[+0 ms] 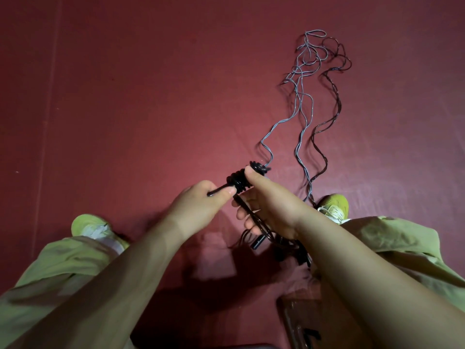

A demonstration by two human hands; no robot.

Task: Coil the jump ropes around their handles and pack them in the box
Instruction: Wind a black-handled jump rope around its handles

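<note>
On the far left I see a green shoe (86,225) on the red floor (125,96), with a green trouser leg (50,268) below it. Next comes my left hand (198,205): thumb and fingers pinch the bare end of a black handle (219,191) that pokes out of the coil. The coil (237,181) of dark rope is wound tight round the handle, held up between both hands over the floor. My right hand (266,205) comes in from the right, its thumb tip pressed on the top of the coil and its fingers curled under it; a dark strand (249,212) runs down across those fingers. Below that hand lie more black handles (256,244) and tangled rope ends on the floor. From the coil's far end a grey rope (299,102) wanders away up the floor, beside a dark rope (332,102); both end in loose loops at the top. Right of the hand is the other shoe (333,206). At the bottom right, under my forearm, sits the box (297,321), partly hidden.
</note>
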